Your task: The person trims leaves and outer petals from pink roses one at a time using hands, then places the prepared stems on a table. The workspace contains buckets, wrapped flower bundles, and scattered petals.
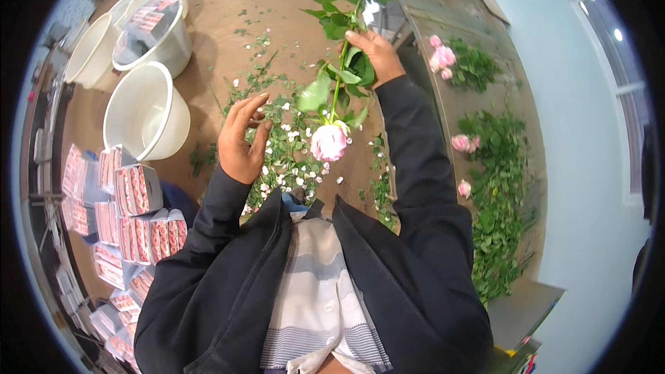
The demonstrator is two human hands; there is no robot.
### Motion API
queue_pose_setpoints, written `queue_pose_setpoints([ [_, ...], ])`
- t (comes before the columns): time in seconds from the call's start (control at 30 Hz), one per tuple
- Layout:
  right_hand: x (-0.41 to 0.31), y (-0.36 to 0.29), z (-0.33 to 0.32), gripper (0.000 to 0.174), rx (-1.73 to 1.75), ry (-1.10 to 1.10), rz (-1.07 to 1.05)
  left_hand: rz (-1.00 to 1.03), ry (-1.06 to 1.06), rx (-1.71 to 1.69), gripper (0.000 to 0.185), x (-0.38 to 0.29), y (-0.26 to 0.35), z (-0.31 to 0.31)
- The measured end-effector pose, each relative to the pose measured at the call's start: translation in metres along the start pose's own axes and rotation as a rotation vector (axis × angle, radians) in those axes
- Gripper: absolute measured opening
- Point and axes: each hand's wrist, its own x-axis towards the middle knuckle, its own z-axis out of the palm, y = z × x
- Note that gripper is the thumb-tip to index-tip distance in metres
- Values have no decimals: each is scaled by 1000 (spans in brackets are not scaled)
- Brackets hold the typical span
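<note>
A pink rose [329,143] hangs head down in front of me, its leafy green stem running up and away. My right hand [378,54] grips that stem partway along, thumb on top. Large leaves [358,66] hang by the fingers, and more foliage stands out beyond the grip. To the left of the bloom, my left hand [243,137] is raised with nothing in it, fingers slightly curled and apart from the thumb. Below both hands, the brown floor [218,26] is strewn with fallen leaves and pale petals [291,137].
White plastic tubs [148,114] stand at the left; one contains wrapped bundles. Nearer on that side are several wrapped rose bunches [137,187]. Along the right runs a work table [441,93] bearing pink roses [443,57] and a long pile of green foliage [496,218], beside a pale wall [576,140].
</note>
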Motion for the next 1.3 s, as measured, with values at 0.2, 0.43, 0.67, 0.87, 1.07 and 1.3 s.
queue_pose_setpoints([
  [0.2,-59,-34,-60,30,-576,335,-244,-101,-182,-77,36,-35,1,41],
  [0.43,-155,-45,-140,39,-629,562,-271,-59,-352,-89,29,-68,35,102],
  [0.67,-278,-45,-180,32,-803,785,-388,-29,-625,-113,25,-117,73,160],
  [0.87,-398,-68,-155,31,-1313,1118,-410,31,-846,-210,29,-138,90,206],
  [1.07,-517,-95,-112,25,-1263,1478,-436,175,-1135,-241,27,-148,115,259],
  [1.3,-675,-84,-42,25,-1083,1901,-413,382,-1405,-325,25,-176,135,303],
])
